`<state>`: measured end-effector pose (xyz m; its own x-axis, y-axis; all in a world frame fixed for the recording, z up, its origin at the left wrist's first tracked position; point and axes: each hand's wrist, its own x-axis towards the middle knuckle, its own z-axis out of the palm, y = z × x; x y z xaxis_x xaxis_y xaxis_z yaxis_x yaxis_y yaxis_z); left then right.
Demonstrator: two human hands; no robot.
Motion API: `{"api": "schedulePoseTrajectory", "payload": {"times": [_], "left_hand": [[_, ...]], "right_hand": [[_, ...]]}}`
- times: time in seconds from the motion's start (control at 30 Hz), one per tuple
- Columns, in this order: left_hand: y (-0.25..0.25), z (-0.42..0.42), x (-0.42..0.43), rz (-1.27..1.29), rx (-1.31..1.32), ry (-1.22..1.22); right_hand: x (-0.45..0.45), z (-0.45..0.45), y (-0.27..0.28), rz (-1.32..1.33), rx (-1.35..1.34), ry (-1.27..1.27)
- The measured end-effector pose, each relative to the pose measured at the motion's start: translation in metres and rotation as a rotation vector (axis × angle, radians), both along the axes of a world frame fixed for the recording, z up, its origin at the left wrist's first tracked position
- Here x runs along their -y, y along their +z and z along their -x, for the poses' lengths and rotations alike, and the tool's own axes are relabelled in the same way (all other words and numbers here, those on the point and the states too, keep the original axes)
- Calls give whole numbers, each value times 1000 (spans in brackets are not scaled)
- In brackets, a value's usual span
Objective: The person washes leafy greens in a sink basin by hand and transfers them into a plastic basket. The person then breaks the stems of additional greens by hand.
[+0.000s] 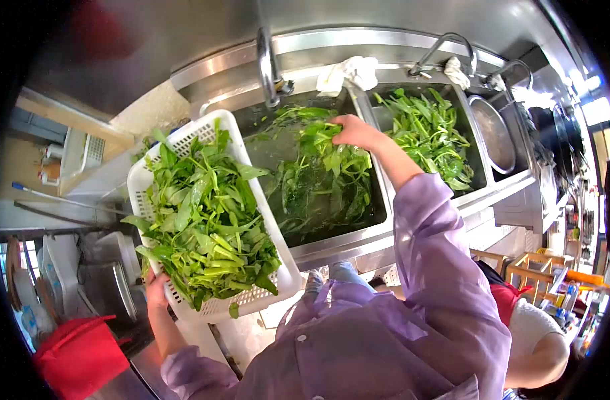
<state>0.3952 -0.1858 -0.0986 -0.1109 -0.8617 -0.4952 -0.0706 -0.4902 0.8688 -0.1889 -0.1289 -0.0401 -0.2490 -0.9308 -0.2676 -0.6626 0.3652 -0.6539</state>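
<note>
A white plastic basket [288, 277] heaped with leafy greens [205, 213] is tilted at the left, partly over the sink's edge. My left hand [157, 290] holds the basket by its lower left side, fingers around the rim. In the water-filled middle sink [332, 243], my right hand [355, 132] is closed on a bunch of wet greens [322, 143] near the back right. More greens float and lie under the water around that bunch. The right sink holds another pile of greens [428, 130], which neither hand touches.
Faucets [266, 70] rise behind the sinks, with white cloths [348, 75] on the back ledge. A round metal bowl [493, 133] is at the far right. A co-worker [535, 340] is at the lower right. A red item [82, 357] is at the lower left.
</note>
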Motion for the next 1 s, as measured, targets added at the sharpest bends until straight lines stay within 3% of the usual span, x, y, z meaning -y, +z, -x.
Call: {"api": "schedulePoseTrajectory", "payload": {"times": [0.13,0.23,0.37,0.43,0.5,0.57,0.63,0.7,0.73,0.77,0.83,0.87,1.0], "left_hand": [[-2,-2,1,3,44,6],[-1,0,1,13,55,-12],[8,12,-5,17,65,61],[6,8,-2,-1,72,48],[2,2,-1,-23,86,35],[-2,-1,0,4,40,9],[6,3,-3,4,73,40],[2,3,0,13,88,46],[5,3,-2,-20,8,38],[8,6,-3,-32,20,42],[10,11,-2,19,20,8],[9,12,-3,3,31,15],[13,14,-2,16,40,5]], "right_hand": [[-48,22,81,111,80,-187],[-81,83,98,207,130,-238],[-119,128,135,294,290,-493],[-129,151,138,275,216,-496],[-133,182,107,231,165,-464],[-127,195,71,-33,-498,-266],[-104,169,44,-359,-912,-49],[-63,85,44,-268,-960,-195],[-36,75,14,-214,-801,-188],[-9,37,18,-361,-620,-134],[18,10,-47,-89,-539,233],[29,1,-73,-262,-599,226],[22,-4,-140,-430,-451,260]]}}
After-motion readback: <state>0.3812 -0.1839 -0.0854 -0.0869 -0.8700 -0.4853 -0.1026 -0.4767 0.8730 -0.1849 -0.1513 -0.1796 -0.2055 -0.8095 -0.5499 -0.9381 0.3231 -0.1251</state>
